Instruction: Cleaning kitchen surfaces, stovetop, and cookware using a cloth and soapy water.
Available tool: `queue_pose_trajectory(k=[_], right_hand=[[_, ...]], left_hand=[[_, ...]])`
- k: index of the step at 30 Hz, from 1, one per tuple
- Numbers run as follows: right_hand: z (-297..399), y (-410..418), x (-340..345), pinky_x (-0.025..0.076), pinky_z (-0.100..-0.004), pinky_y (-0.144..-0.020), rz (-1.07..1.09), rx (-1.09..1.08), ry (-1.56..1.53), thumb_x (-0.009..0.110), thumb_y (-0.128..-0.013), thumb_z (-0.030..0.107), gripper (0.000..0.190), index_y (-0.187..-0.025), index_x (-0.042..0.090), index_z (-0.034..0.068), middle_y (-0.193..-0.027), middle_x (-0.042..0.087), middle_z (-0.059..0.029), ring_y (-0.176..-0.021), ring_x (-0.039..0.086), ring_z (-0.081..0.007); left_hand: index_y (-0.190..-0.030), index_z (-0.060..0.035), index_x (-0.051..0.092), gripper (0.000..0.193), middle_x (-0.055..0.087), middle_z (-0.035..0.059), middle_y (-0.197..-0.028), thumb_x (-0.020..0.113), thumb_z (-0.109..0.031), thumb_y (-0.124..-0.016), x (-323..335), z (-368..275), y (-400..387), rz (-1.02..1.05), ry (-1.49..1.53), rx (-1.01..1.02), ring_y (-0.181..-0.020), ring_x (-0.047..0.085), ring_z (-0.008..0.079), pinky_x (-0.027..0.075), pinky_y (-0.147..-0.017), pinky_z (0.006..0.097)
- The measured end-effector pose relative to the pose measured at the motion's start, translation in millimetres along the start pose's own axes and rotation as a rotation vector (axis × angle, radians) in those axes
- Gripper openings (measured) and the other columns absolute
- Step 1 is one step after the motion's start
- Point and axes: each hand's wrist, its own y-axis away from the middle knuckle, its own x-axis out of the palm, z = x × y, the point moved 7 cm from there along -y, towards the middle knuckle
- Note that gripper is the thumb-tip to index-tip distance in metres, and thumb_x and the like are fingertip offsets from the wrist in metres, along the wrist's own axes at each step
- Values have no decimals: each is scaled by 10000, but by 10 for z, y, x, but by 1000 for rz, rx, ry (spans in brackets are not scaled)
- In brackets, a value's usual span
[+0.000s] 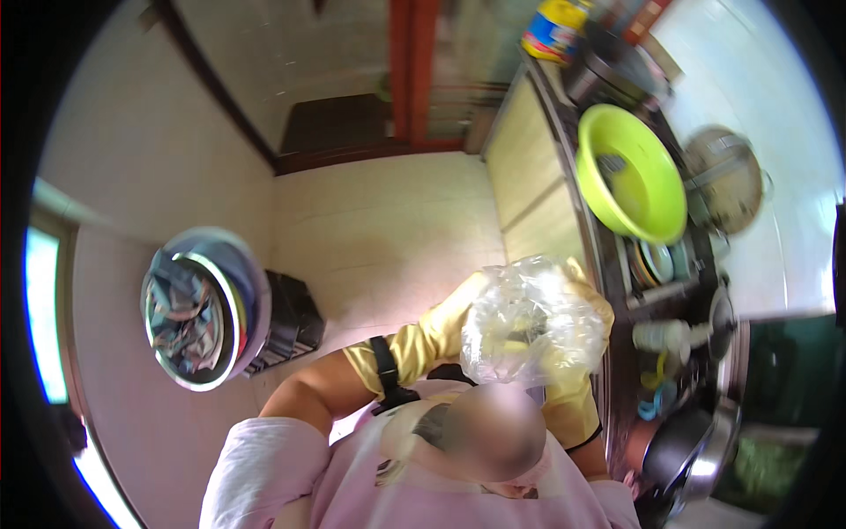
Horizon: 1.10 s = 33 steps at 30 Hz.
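Observation:
A crumpled clear plastic bag is held up in front of my chest, with light glaring off its folds. My left hand, in a yellow rubber glove, grips its left side; the fingers are partly hidden by the plastic. On the opposite side my right hand, gloved the same way, has its fingers curled around the bag's edge. Something yellowish shows through the middle of the plastic, too blurred to name. A black strap circles the left glove's cuff.
Along the right counter stand a lime-green basin with a dark item inside, plates in a rack, a white bottle and a black pan. At left, stacked basins holding cloths rest by a black stand.

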Motion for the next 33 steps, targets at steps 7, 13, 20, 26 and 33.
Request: queue_pose_trajectory(k=[7,13,20,26,33], right_hand=[[-640,15,730,535,-480,-812,832,-453,786,692,-790,-33,156,-942,681,-1,-1041,677,-184,-896,644,-372],[-765,21,1374,545,-465,-922,1440,-187,772,807,-765,165,450,-1153,679,-22,-1236,652,-269,-1043,659,-440],[-670,190,1848,331,-555,-1194,1525,-543,928,911,-661,332,935,-1479,513,114,-1495,481,-216,-1422,420,-419],[-1749,41,1418,540,-327,-959,1217,223,-88,655,-863,0,304,-1159,714,35,-1288,682,-213,-1130,676,-264],[-2475,-339,1251,588,-382,-762,345,1040,237,546,-954,57,229,-1160,609,-21,-1097,694,-144,-931,682,-226]], left_hand=[[-1230,-64,671,351,694,70,-1124,687,-331,-1002,-90,-472,16,-278,119,273,-1020,652,154,549,-862,337],[-1105,-73,711,260,720,45,-1041,756,-227,-900,-1029,-578,490,-704,-118,547,-994,664,200,531,-914,374],[-989,-110,738,271,731,67,-939,852,-215,-767,-744,-824,903,-751,-660,707,-912,709,241,579,-843,360],[-1185,-29,657,209,719,98,-1110,623,-26,-979,-1471,-348,902,-862,195,608,-934,710,200,586,-866,338],[-1475,20,469,609,640,109,-1321,731,-181,-963,-1154,-1153,650,-740,-435,655,-1213,616,190,492,-1063,340]])
